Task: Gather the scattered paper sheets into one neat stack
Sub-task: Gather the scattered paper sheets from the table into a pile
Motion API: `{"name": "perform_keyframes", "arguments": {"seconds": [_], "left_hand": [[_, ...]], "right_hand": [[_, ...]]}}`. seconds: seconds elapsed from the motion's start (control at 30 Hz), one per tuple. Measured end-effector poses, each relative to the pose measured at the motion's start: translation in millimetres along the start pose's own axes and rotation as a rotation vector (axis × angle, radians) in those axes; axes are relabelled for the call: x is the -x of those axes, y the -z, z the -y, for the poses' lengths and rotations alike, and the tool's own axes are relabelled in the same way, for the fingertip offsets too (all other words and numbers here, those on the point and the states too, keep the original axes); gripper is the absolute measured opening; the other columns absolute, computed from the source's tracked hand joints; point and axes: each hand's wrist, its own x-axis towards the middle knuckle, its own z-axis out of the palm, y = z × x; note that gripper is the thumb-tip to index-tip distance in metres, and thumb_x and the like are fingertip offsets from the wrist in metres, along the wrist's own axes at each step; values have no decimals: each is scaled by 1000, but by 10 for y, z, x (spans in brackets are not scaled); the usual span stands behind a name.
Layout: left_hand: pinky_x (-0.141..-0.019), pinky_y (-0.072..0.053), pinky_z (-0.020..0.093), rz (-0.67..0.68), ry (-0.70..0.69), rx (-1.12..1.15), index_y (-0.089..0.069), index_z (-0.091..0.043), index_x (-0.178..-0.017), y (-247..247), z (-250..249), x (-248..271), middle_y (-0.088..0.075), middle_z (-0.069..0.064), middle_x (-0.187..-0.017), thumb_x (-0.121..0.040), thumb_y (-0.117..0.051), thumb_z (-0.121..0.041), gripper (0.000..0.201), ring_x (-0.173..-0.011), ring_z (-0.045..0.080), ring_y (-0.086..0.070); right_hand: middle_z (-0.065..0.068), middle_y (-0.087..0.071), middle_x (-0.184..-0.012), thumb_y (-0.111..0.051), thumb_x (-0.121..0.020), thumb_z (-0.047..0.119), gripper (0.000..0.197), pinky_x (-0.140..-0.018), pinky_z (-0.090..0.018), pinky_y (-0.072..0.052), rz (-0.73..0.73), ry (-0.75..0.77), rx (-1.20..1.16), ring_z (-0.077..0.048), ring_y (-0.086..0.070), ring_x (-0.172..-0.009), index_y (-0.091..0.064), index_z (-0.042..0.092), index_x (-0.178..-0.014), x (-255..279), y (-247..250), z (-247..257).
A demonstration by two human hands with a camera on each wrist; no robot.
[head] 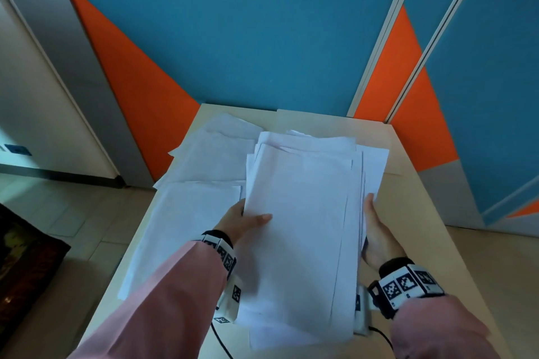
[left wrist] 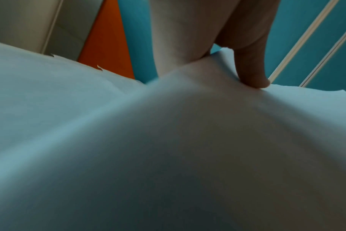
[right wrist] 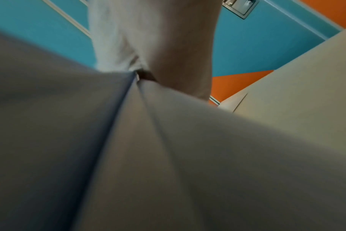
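A thick, uneven stack of white paper sheets (head: 303, 218) sits mid-table, edges fanned out. My left hand (head: 248, 218) grips its left edge, with the thumb on top and the fingers hidden underneath. In the left wrist view the thumb (left wrist: 253, 70) presses into the bowed paper (left wrist: 168, 132). My right hand (head: 374, 224) holds the stack's right edge, and in the right wrist view the sheets (right wrist: 128, 140) run into that hand (right wrist: 178, 54). Loose sheets (head: 204, 160) lie spread over the table's left side, one large sheet (head: 180, 230) nearest me.
The light wooden table (head: 423, 213) stands against blue and orange cabinet doors (head: 262, 38). A black cable (head: 221, 341) trails off the near edge. A dark object (head: 26, 265) sits on the tiled floor at the left. Bare tabletop shows to the right.
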Motion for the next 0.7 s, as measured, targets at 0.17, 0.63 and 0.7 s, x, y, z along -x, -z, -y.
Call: {"name": "perform_keyframes", "arguments": {"seconds": [0.17,0.63,0.7], "left_hand": [[-70,-59,36,-11,-19,24,-60,-15,-110,-58,101,-37,-71,13,-105,-49,-87,-25,68,-87,28,-70],[-106,-33,48,-885,498,-725,-43,-8,-135,1266,450,138,-35,23,-139,-73,-75,-29,73,-130,37,-34],[-107,-32,48,-885,586,-791,-34,1,-138,1330,451,204,-36,24,-139,-64,-78,-46,99,-130,36,-35]], "right_hand": [[-7,-64,-120,-94,-37,33,99,-109,-45,-37,-4,23,326,-26,-57,-116,-55,7,-124,-79,35,-157],[-11,-67,-102,-91,-44,23,81,-90,-43,-48,-163,102,219,-31,-63,-100,-61,1,-116,-169,248,103],[-7,-67,-96,-93,-19,39,103,-88,-41,-49,-146,109,220,-27,-64,-91,-63,4,-110,-191,228,84]]}}
